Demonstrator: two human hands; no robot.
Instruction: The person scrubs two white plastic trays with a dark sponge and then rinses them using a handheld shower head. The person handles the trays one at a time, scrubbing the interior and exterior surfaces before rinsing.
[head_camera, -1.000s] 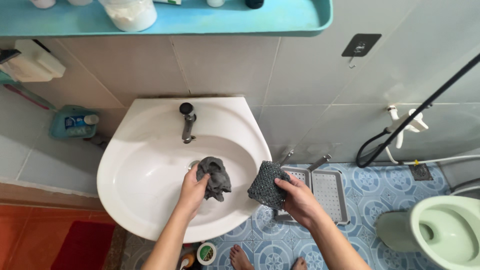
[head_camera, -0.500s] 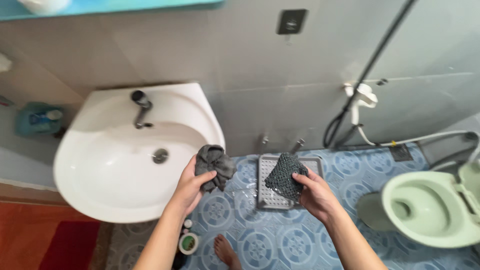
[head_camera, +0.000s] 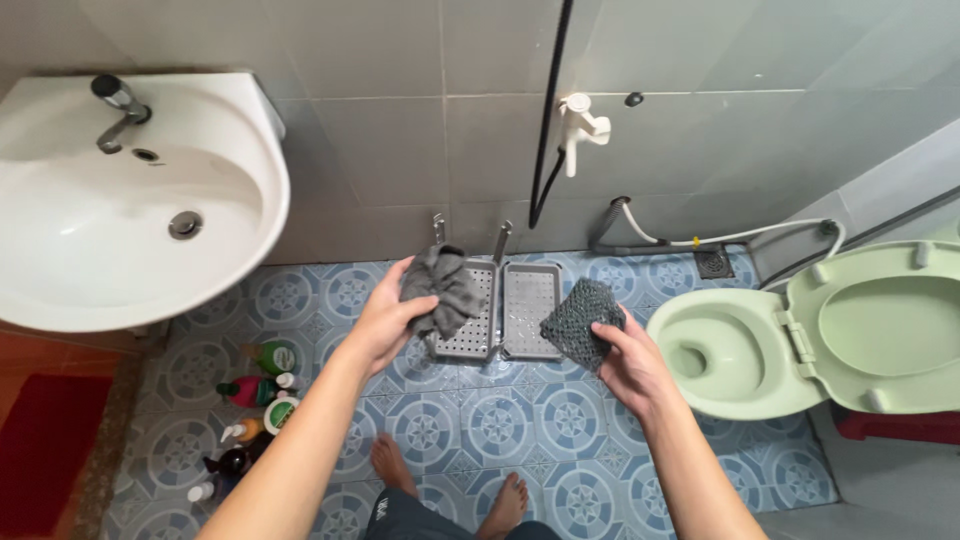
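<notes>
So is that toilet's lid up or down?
Up. The pale green toilet lid is swung back on its hinges, leaving the bowl uncovered.

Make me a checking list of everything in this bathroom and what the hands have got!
Surface: blue patterned floor tiles.
Things in hand: crumpled grey cloth; dark mesh scrubber.
Clutter: bottles under the white sink; two grey perforated trays on the floor.
Hands: left hand grips the cloth; right hand grips the scrubber.
Cables: black hose and white hose by the wall.
Surroundings: green toilet, lid up; red mat; bare feet.
</notes>
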